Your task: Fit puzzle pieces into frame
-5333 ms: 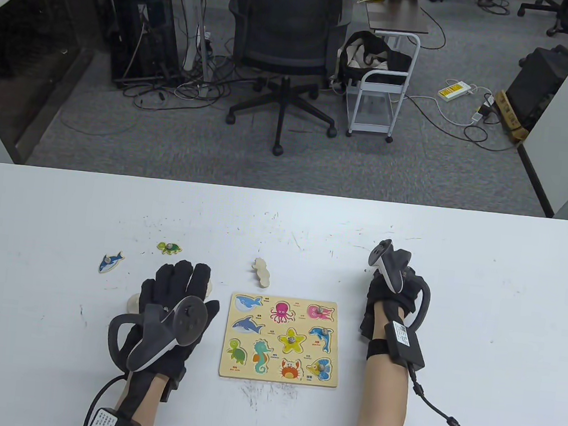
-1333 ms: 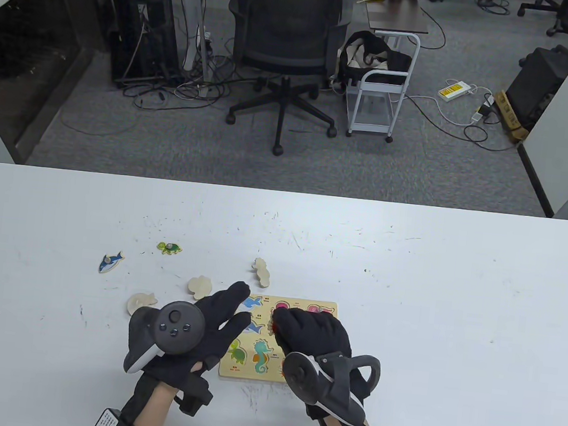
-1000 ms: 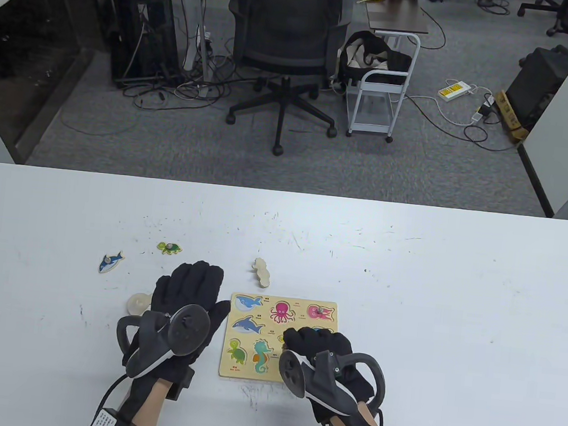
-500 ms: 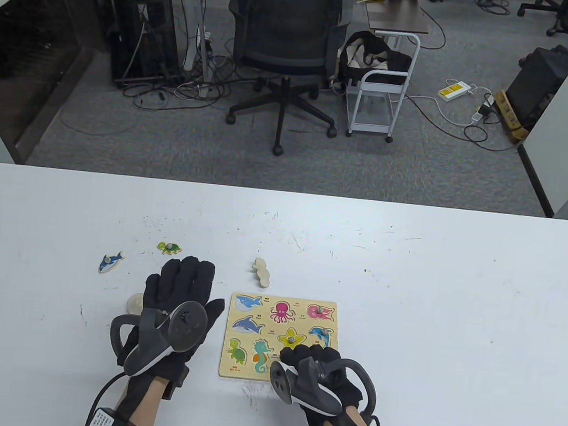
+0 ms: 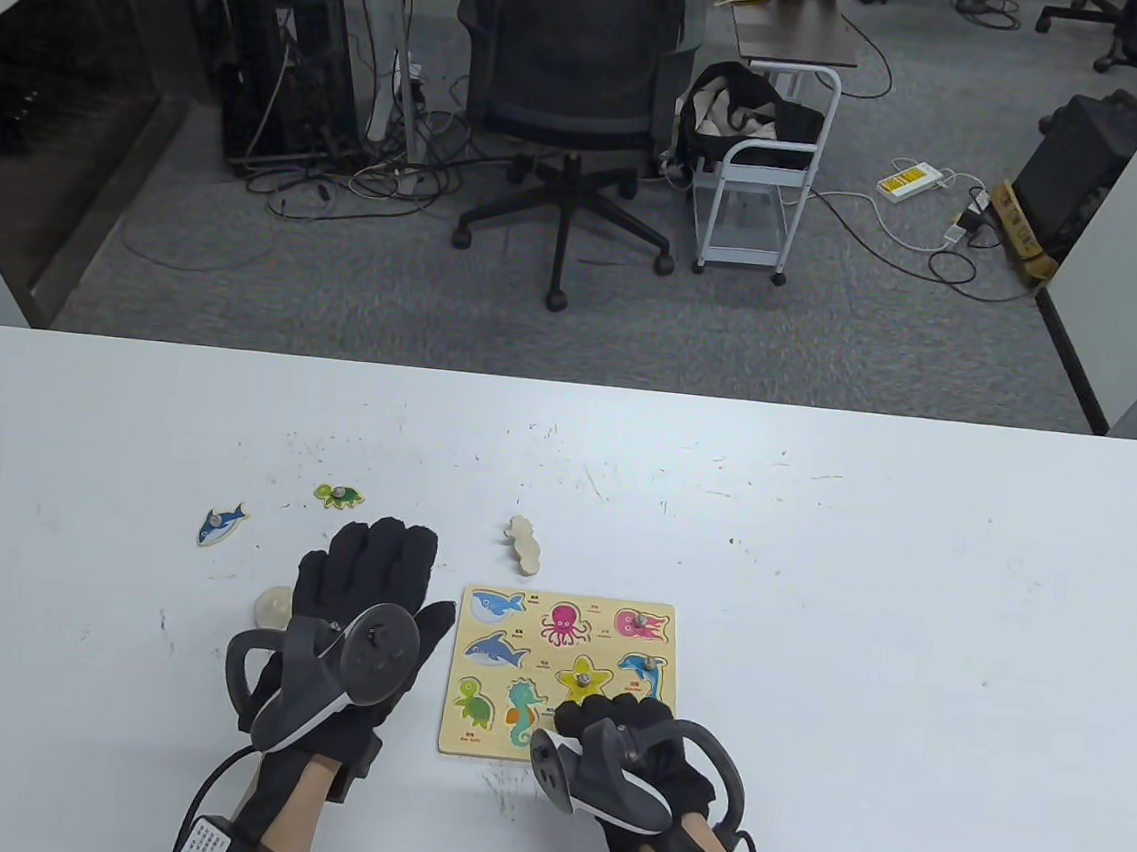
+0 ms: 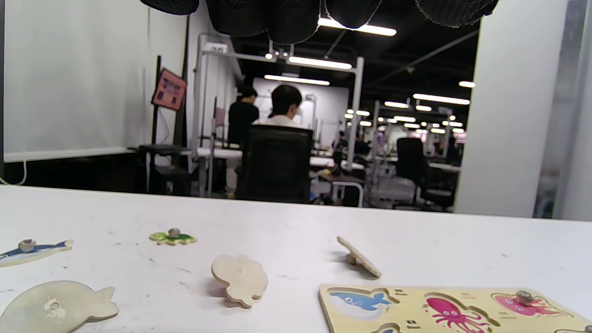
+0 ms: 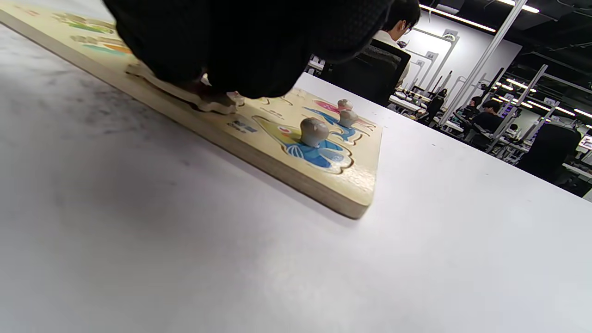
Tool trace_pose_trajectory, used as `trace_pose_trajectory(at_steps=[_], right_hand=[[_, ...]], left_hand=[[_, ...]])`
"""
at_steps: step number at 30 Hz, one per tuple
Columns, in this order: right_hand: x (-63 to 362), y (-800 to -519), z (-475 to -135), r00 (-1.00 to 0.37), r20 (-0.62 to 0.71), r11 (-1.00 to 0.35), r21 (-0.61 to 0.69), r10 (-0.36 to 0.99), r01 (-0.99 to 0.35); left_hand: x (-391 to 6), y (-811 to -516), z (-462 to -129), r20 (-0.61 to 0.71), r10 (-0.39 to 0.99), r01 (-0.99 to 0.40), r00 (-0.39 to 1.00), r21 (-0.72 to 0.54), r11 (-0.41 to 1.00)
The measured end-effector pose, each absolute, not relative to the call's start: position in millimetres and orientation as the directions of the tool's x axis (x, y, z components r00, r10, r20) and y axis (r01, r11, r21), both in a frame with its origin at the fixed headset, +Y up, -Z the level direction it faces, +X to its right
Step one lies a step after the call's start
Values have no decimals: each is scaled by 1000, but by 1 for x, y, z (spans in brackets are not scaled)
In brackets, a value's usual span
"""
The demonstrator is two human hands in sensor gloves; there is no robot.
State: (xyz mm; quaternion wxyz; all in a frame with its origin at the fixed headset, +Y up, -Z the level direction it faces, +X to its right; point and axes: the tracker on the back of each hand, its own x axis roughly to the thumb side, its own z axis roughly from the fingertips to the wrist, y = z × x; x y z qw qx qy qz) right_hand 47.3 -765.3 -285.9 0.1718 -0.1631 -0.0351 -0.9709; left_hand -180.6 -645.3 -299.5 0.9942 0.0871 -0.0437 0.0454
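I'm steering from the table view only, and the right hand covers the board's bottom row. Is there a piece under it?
Observer: Yes. The right wrist view shows the right hand with its fingers bunched on a piece that lies on the board.
Operator: Is it flush in its slot?
Observer: No. Its pale edge stands above the board's surface.
Operator: And what does the left hand hide?
Observer: The left wrist view shows a blank piece, face down on the table, below the left hand and untouched.
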Motion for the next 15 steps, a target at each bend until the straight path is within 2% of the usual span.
trace_pose_trajectory(at_steps=[15], right_hand=[[44,-763,-283,-878,330,-929,6,-347,370]], left_hand=[[-177,-646,-299,99,70,-85,993,152,985]])
